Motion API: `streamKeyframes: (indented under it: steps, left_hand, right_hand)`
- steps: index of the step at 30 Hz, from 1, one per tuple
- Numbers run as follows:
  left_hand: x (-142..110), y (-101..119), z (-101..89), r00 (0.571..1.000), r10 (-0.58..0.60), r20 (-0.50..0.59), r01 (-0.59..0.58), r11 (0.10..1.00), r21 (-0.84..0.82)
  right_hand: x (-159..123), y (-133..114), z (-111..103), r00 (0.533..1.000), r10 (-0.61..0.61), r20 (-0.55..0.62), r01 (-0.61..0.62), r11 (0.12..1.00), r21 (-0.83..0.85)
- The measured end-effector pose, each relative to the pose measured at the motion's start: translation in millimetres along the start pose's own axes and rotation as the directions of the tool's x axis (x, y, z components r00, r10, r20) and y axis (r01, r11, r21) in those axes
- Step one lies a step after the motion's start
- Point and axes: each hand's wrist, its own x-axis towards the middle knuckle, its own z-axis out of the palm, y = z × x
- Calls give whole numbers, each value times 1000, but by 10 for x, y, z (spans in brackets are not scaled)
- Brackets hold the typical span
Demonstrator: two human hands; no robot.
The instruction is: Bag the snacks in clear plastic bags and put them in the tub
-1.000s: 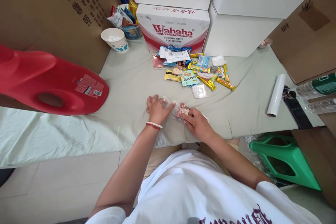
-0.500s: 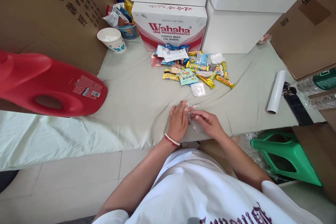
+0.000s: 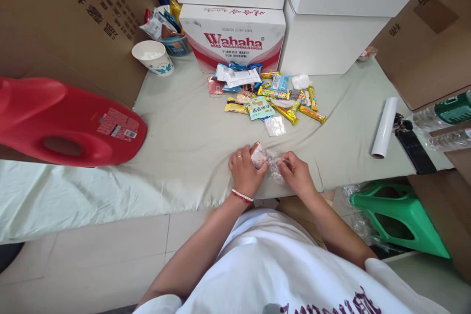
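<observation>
With the clock face centred on your hands and twelve straight ahead of you, your left hand (image 3: pixel 246 171) is curled over a reddish-brown, white-speckled snack piece (image 3: pixel 259 155), fingers along its far-left side and thumb near its lower edge. Your right hand (image 3: pixel 296 175), at three o'clock from the left, pinches crumpled clear plastic wrap (image 3: pixel 275 171) between thumb and fingers; the wrap fills the gap between your hands and touches the piece, though you can't tell from here whether it encloses it. The piece sits low over the near part of the cloth-covered table (image 3: pixel 184 147). Nearest you at about one o'clock lies a square whitish packet (image 3: pixel 275 126), touching a pale green packet (image 3: pixel 259 108) beyond it. Around these spreads a heap of small snacks, with yellow stick packets (image 3: pixel 312 114) on its right side. Behind the heap, between eleven and twelve, stands the Wahaha water carton (image 3: pixel 233 44), and at one o'clock are plain white boxes (image 3: pixel 324 44). Your paper cup (image 3: pixel 152 59) is towards ten, beside a tub of packets (image 3: pixel 176 45) at eleven. A red jug (image 3: pixel 130 130) lies between nine and ten. Towards three you have a white roll (image 3: pixel 384 127), and towards four, below the tabletop, a green plastic stool (image 3: pixel 429 235).
</observation>
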Motion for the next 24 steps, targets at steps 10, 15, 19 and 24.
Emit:
streamKeyframes:
  steps: [10, 15, 19, 24]
  left_hand:
    - [-281, 133, -8, 889, 458, 8, -444, 867, -225]
    - [-283, 107, -75, 822, 553, 133, -424, 752, -505]
    - [-195, 4, -293, 806, 579, 124, -420, 706, -570]
    - [-188, -592, -739, 956, 292, -22, -288, 923, -254]
  right_hand:
    - [160, -256, 82, 999, -2, 48, -20, 897, 441]
    - [168, -138, 106, 993, 88, 72, -112, 867, 485]
    - [181, -4, 32, 985, 166, 38, -158, 810, 565]
    - [507, 341, -863, 906, 195, -375, 54, 826, 560]
